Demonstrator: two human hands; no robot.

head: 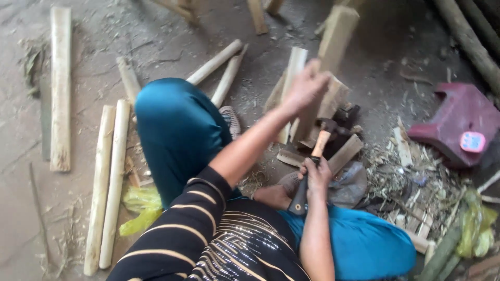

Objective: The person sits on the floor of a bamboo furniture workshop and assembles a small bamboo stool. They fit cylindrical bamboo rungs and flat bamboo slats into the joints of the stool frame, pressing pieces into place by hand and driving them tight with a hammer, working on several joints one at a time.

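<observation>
Closest in, the right hand [314,176] is clenched round the dark grip of a hatchet [312,164], its head low against a chopping block [341,117] on the dirt floor [156,41]. Beyond it the left hand [303,89] grips a tall wooden billet [328,62], standing it upright on the block. Peeled poles [107,182] lie further off.

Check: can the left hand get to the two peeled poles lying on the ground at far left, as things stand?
Probably not. The left hand grips an upright wood billet on the other side, and the raised knee in teal trousers sits between it and the two peeled poles.
</observation>
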